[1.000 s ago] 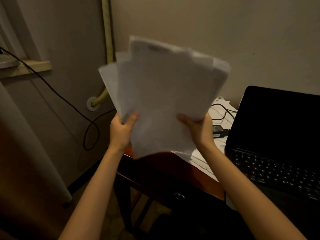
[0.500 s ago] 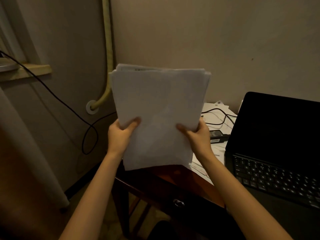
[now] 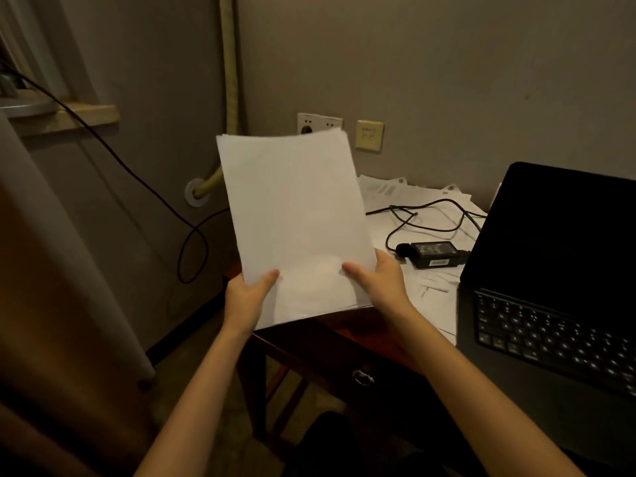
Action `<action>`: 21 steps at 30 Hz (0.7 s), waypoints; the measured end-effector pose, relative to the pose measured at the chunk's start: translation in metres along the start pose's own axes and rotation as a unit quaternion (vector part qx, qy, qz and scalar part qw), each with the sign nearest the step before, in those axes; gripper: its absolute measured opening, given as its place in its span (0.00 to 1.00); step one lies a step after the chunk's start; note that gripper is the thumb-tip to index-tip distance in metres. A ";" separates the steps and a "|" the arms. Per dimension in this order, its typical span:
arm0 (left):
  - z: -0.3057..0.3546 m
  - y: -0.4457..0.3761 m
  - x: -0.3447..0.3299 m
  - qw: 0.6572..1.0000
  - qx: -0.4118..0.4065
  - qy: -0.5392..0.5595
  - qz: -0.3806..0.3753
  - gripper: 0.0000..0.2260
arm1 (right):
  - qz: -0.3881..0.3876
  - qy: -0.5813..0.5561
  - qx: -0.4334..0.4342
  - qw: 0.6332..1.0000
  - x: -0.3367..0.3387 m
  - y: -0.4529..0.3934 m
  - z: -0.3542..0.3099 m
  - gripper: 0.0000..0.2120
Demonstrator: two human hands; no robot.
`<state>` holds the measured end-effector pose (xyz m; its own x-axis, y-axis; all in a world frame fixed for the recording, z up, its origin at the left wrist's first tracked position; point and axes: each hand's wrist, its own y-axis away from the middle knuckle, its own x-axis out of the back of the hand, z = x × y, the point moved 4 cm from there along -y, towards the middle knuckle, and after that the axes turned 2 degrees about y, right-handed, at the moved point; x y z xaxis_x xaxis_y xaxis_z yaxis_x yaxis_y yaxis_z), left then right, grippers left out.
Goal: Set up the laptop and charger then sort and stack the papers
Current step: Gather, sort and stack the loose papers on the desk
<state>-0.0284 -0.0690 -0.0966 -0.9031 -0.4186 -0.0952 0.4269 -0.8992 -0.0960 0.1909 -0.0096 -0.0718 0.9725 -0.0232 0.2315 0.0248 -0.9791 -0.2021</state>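
A squared-up stack of white papers [image 3: 296, 215] stands upright above the left end of the wooden desk [image 3: 347, 325]. My left hand [image 3: 246, 297] grips its lower left edge, thumb on the front sheet. My right hand [image 3: 378, 280] grips its lower right edge the same way. An open black laptop [image 3: 550, 304] with a dark screen sits at the right. The black charger brick [image 3: 435, 253] lies left of the laptop, its cable [image 3: 430, 215] looped over more loose papers [image 3: 426, 290] on the desk.
A white wall socket [image 3: 318, 122] and a yellowish wall plate [image 3: 369, 135] are on the wall behind the papers. A black cord [image 3: 144, 180] hangs along the left wall beside a yellow-green pipe [image 3: 230, 63]. A drawer handle [image 3: 361, 376] sits under the desk edge.
The fanned, uneven sheets have been squared into one neat stack. Both hands have lowered the stack toward the desk, uncovering the wall sockets and charger.
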 end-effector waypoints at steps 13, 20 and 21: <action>-0.033 0.004 0.039 0.990 0.093 0.018 0.105 0.18 | -0.020 0.511 0.074 0.856 0.008 -0.052 0.036 0.20; -0.043 0.009 0.030 0.991 0.112 -0.038 0.058 0.17 | -0.049 0.699 0.212 0.682 0.004 -0.069 0.038 0.16; -0.042 0.009 0.029 0.991 0.112 -0.042 0.055 0.17 | -0.054 0.726 0.244 0.641 0.004 -0.069 0.041 0.16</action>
<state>-0.0484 -0.0840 -0.1420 -0.8564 -0.5162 -0.0084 0.5106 -0.8494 0.1337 0.2022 0.0661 -0.0956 -0.2719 -0.4714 0.8390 0.4879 -0.8190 -0.3020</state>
